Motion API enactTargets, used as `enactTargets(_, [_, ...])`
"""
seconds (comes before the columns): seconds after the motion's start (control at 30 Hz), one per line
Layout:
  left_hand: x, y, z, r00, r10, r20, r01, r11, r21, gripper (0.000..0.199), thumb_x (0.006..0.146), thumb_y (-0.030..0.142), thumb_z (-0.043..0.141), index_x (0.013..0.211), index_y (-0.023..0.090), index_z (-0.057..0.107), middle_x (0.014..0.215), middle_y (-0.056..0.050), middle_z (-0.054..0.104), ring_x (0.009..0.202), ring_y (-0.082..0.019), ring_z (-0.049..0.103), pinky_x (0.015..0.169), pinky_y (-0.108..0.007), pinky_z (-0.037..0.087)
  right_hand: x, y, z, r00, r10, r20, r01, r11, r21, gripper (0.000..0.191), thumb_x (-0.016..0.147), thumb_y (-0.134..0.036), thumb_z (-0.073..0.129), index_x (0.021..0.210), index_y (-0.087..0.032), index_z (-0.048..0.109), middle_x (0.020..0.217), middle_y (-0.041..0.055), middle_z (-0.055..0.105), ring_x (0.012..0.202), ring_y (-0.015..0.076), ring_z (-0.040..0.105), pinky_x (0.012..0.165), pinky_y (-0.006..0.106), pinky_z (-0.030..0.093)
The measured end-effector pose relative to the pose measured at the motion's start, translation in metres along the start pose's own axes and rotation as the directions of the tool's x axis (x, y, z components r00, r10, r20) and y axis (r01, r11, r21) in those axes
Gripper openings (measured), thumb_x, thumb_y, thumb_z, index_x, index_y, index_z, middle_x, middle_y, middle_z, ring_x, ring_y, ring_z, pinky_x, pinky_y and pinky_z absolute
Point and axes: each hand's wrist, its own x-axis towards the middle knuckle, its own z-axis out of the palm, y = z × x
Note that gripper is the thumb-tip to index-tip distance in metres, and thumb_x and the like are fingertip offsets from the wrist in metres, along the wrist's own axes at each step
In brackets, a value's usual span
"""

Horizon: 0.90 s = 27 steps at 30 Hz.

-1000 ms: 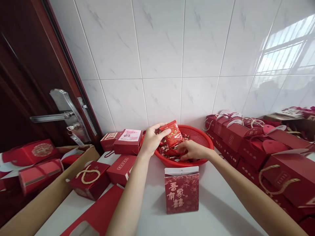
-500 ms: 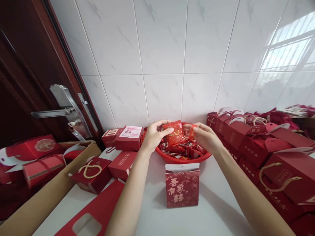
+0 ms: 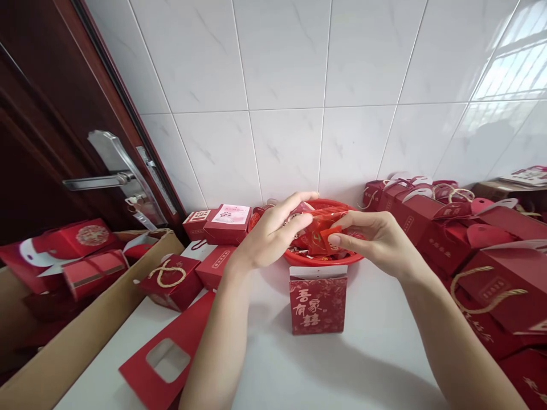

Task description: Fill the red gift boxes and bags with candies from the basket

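A red plastic basket (image 3: 318, 263) with wrapped sweets stands against the wall. Over it, my right hand (image 3: 380, 239) pinches a shiny red snack packet (image 3: 320, 238) together with a small orange-red piece (image 3: 331, 234). My left hand (image 3: 273, 233) is beside the packet, fingers apart, its thumb tip close to the packet's upper left edge. Part of the basket's contents is hidden behind the hands. In front of the basket, an upright dark red paper box (image 3: 318, 304) with pale lettering stands on the white table, its white top edge showing.
Red gift boxes with rope handles (image 3: 491, 285) are stacked along the right. On the left are more red boxes (image 3: 226, 225), a flat red sleeve with a window (image 3: 149, 347) and a cardboard carton (image 3: 106, 279). A door handle (image 3: 98, 181) juts out at far left.
The red packet has passed from my left hand to my right, which has moved inward. My left hand's fingers have spread. The view has tilted slightly downward.
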Motion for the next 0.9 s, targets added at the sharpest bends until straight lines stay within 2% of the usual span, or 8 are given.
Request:
enactTargets(0.2, [-0.019,0.012,-0.016,0.992,-0.076,0.097,0.078,0.997,-0.019,0.043,0.075,0.019,0.070,0.118,0.026,0.067,0.098,-0.003,0.069,0.093,-0.021,0.067,0.078,-0.027,0.054,-0.005,-0.009,-0.003,0.995,-0.094,0.026,0.097,0.988,-0.120,0.017,0.081,-0.039,0.074,0.083,-0.023,0.079,0.093,0.0064,0.075,0.085,0.0220,0.069,0.077,0.035,0.058])
enactTargets(0.27, [-0.023,0.014,-0.018,0.983,-0.084,0.163,0.082,0.996,0.021,0.040,0.074,0.018,0.070,0.113,0.025,0.069,0.098,-0.004,0.069,0.092,-0.021,0.067,0.073,-0.026,0.054,-0.006,-0.008,-0.004,0.993,-0.117,-0.016,0.111,0.974,-0.197,0.017,0.082,-0.039,0.074,0.082,-0.023,0.079,0.092,0.0060,0.075,0.085,0.0212,0.068,0.077,0.034,0.057])
enactTargets(0.43, [-0.024,0.016,-0.016,0.962,-0.043,0.270,0.031,0.998,0.050,0.033,0.075,0.018,0.069,0.107,0.023,0.071,0.106,-0.006,0.072,0.097,-0.024,0.069,0.084,-0.032,0.056,-0.006,-0.001,-0.015,0.971,-0.141,-0.194,0.075,0.947,-0.311,0.017,0.079,-0.040,0.076,0.080,-0.023,0.080,0.083,0.0047,0.072,0.074,0.0181,0.065,0.069,0.030,0.054])
enactTargets(0.57, [-0.020,0.017,-0.002,0.923,0.005,0.385,-0.025,0.998,0.049,0.026,0.076,0.018,0.069,0.101,0.022,0.074,0.100,-0.006,0.075,0.097,-0.025,0.069,0.088,-0.035,0.055,-0.006,0.004,-0.019,0.975,-0.113,-0.191,0.048,0.948,-0.313,0.021,0.079,-0.042,0.075,0.079,-0.021,0.079,0.082,0.0051,0.072,0.073,0.0183,0.065,0.067,0.031,0.052])
enactTargets(0.7, [-0.015,0.016,0.011,0.928,-0.008,0.373,-0.039,0.992,0.120,0.017,0.075,0.018,0.069,0.090,0.021,0.074,0.094,-0.004,0.075,0.091,-0.023,0.069,0.081,-0.032,0.055,-0.006,0.007,-0.018,0.979,-0.097,-0.179,0.035,0.946,-0.322,0.024,0.079,-0.043,0.073,0.076,-0.020,0.078,0.081,0.0051,0.072,0.073,0.0179,0.064,0.066,0.030,0.051])
enactTargets(0.9, [-0.011,0.007,0.015,0.941,0.030,0.336,-0.110,0.969,0.221,0.012,0.072,0.013,0.068,0.079,0.022,0.069,0.084,0.001,0.072,0.075,-0.017,0.066,0.067,-0.026,0.051,-0.006,0.008,-0.020,0.978,-0.092,-0.189,0.024,0.942,-0.335,0.022,0.079,-0.042,0.073,0.080,-0.021,0.079,0.082,0.0048,0.072,0.072,0.0175,0.063,0.064,0.029,0.049])
